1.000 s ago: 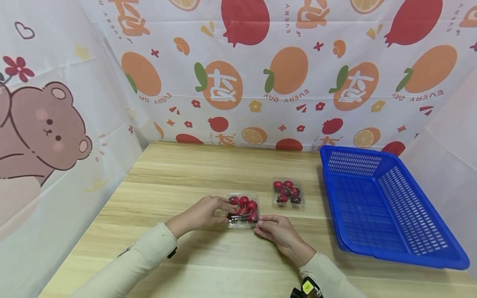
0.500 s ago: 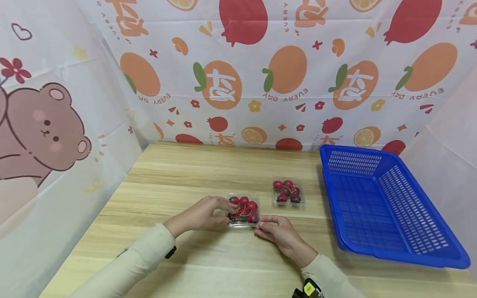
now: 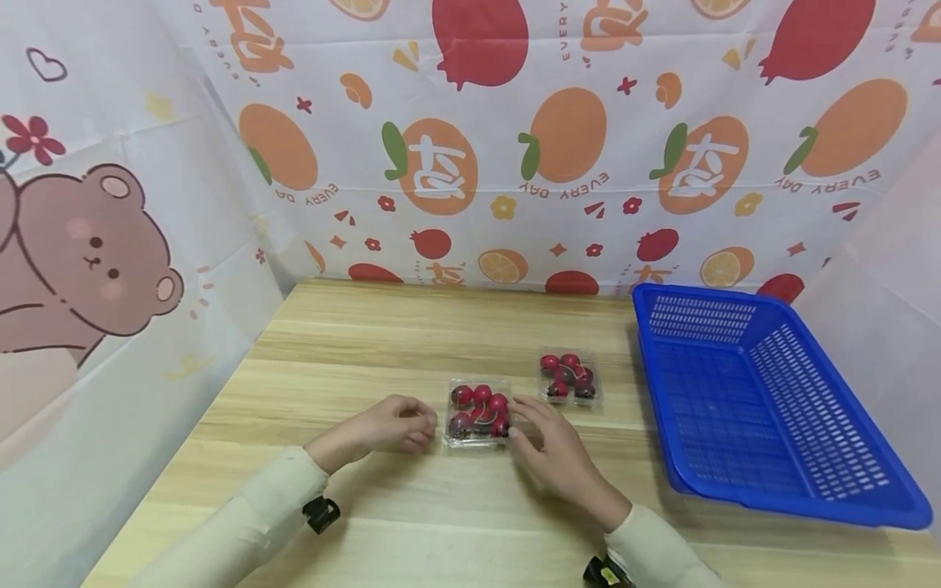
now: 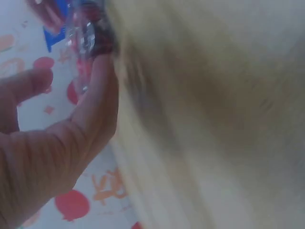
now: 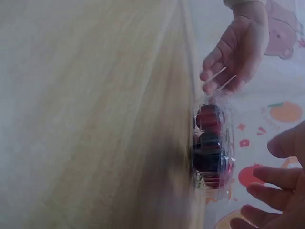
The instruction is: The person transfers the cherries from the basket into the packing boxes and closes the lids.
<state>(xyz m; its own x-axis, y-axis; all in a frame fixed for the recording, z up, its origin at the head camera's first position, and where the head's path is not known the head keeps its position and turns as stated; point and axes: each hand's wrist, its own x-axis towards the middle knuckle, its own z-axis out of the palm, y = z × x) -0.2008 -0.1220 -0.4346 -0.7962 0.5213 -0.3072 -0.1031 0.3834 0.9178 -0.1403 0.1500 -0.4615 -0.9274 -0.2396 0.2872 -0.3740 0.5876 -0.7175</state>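
Note:
A clear plastic box of red cherries (image 3: 479, 412) lies on the table in front of me, its lid down over the fruit. My left hand (image 3: 393, 426) is just left of the box, fingers loosely bent. Seen from the right wrist, that left hand (image 5: 238, 52) is near the far end of the box (image 5: 209, 143), palm showing and holding nothing. My right hand (image 3: 555, 453) is at the box's right side, its fingers spread and fingertips close to the edge. In the right wrist view the thumb and fingers of the right hand (image 5: 279, 183) are apart from the box.
A second clear box of cherries (image 3: 568, 377) lies behind and to the right of the first. The large blue plastic basket (image 3: 856, 425) stands at the table's right. Fruit-printed cloth (image 3: 566, 212) hangs behind the wooden table (image 3: 382, 343).
My left hand has drawn back leftward off the box. The right hand has let go of the front right corner, moved up along the right side and spread its fingers.

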